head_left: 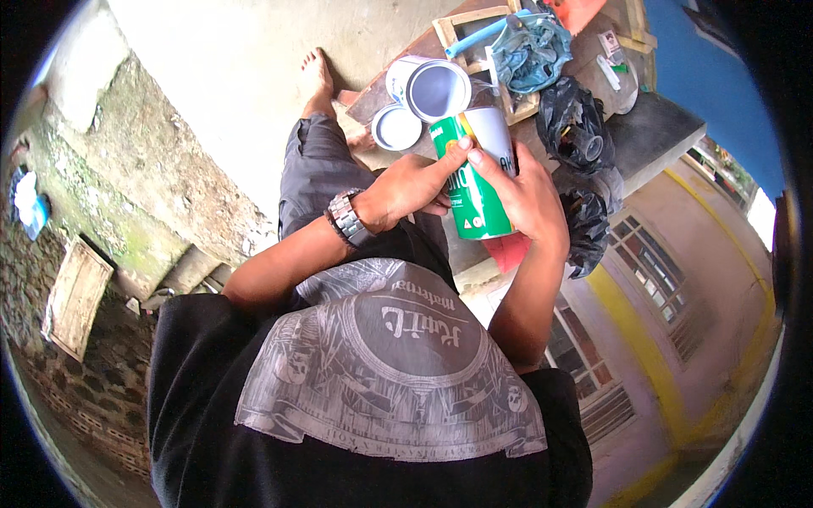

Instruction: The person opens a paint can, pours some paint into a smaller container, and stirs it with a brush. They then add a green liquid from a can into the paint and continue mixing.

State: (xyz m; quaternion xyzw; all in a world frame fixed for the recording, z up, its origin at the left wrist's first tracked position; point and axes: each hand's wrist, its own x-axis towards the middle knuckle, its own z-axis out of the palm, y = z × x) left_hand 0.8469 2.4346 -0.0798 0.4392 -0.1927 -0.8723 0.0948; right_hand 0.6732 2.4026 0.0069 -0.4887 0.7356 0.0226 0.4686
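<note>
My left hand and my right hand both grip a green and white printed can, tilted in front of me, with both thumbs pressed on its near side and some fingers hidden behind it. Just beyond it a pale open can lies with its mouth toward me, and a round white lid rests to its left.
A low wooden bench holds wooden frames, crumpled blue plastic and black bags. My bare left foot is on pale concrete; a board lies at left. A dark ledge is at right.
</note>
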